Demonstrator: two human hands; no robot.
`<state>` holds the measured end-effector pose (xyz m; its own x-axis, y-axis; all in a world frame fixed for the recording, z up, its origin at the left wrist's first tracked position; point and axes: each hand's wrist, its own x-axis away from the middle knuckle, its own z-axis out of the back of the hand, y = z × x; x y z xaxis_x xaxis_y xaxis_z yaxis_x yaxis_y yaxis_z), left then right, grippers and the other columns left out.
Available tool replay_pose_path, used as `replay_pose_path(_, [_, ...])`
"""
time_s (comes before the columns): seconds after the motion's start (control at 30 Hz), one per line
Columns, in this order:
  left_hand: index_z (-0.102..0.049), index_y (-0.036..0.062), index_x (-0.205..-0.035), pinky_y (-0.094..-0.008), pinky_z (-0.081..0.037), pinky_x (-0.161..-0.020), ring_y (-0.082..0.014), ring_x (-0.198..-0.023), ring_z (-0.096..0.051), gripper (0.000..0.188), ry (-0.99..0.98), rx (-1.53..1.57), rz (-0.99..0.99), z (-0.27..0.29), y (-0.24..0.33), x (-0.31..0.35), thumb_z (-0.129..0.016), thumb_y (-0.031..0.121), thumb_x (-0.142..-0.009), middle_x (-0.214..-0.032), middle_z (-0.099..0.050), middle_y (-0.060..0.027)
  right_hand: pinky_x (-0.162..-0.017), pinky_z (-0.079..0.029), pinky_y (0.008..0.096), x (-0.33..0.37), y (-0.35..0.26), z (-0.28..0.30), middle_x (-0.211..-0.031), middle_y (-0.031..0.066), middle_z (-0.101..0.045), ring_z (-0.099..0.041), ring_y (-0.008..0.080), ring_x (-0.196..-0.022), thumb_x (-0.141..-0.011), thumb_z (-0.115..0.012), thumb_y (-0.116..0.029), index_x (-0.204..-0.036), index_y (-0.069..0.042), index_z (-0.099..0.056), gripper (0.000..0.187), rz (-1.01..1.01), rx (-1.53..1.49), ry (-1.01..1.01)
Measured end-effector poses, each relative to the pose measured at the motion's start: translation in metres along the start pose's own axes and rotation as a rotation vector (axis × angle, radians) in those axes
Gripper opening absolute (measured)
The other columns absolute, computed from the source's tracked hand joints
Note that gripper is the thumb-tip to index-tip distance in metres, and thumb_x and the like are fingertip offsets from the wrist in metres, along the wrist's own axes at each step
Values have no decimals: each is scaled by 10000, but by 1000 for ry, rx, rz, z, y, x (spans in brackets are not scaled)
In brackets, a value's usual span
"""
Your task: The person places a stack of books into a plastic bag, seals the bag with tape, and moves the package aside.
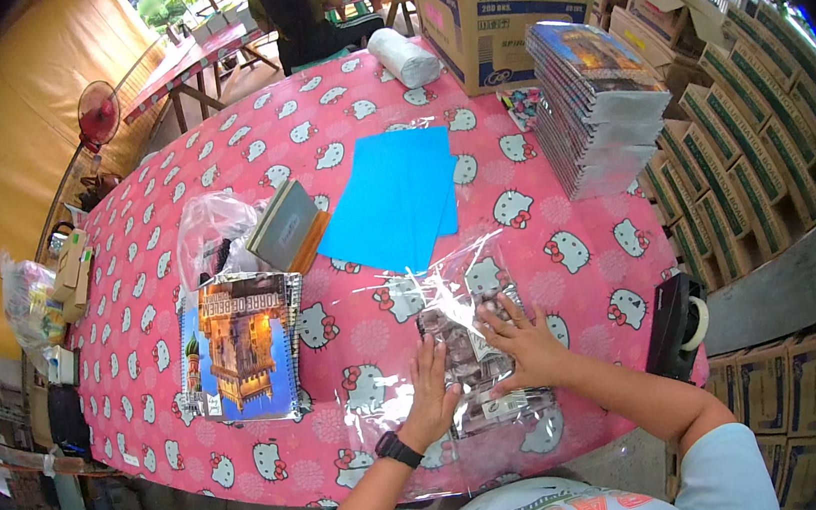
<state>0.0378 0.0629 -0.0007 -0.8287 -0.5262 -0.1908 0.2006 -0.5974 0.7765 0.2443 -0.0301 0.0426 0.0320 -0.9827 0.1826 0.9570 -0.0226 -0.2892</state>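
A dark notebook-like item with a grey patterned cover [466,357] lies in front of me inside a clear plastic sleeve [374,400]. The sleeve is wider than the item and shines with glare. My left hand [429,399] rests on the item's left side, fingers stretched out. On its right side my right hand [527,347] lies flat with fingers spread. Further left is a small pile of spiral notebooks [243,349] with a lit building on the cover. Blue sheets [391,196] lie beyond the sleeve.
A tall stack of spiral notebooks [598,107] stands at the far right, beside a cardboard box [502,23] and a white roll [404,57]. A black tape dispenser [676,325] sits at the right edge. Grey-green blocks [286,227] stand near a plastic bag [209,227]. A person [290,17] sits beyond.
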Motion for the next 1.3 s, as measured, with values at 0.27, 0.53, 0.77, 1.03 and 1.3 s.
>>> replay_pose_path(0.27, [-414,284,-1333,-707,-76,-973,-450,-1345,19,624,-145,-369,1,9,14,-24,-613,462,-769,-1490,-175,14,-945,-184,705,-10,-14,4,-1495,100,-120,-38,390,-1365,-504,-659,-723,-1424,-152,-212,1171,-43,39,23])
replay_pose_path(0.53, [-410,324,-1332,-700,-44,-986,-411,-1359,19,705,-272,-566,32,13,35,-49,-640,553,-706,-1490,-188,36,-999,-129,654,28,-37,-7,-1480,166,-118,-66,372,-1364,-571,-714,-577,-1424,-81,-152,1135,-182,4,195])
replay_pose_path(0.77, [-449,296,-1312,-688,-53,-991,-403,-1361,9,692,-253,-536,83,18,34,-41,-658,538,-698,-1484,-210,26,-844,-380,404,188,39,-13,-957,110,-577,-535,240,-932,-794,-623,-182,-1250,8,-369,555,-883,-359,1112])
replay_pose_path(1.03, [-440,275,-1318,-687,-63,-992,-404,-1360,8,699,-283,-520,56,12,42,-48,-670,509,-702,-1483,-213,10,-695,-434,255,255,62,-20,-765,69,-615,-574,125,-730,-799,-633,-68,-1215,20,-381,494,-1031,-1122,1322])
replay_pose_path(1.3, [-438,291,-1316,-711,-85,-971,-413,-1358,-14,716,-250,-534,39,15,33,-44,-661,547,-685,-1482,-214,18,-637,-444,230,267,24,-66,-760,37,-603,-571,111,-697,-775,-644,-19,-1109,-12,-429,397,-1063,-1112,1389])
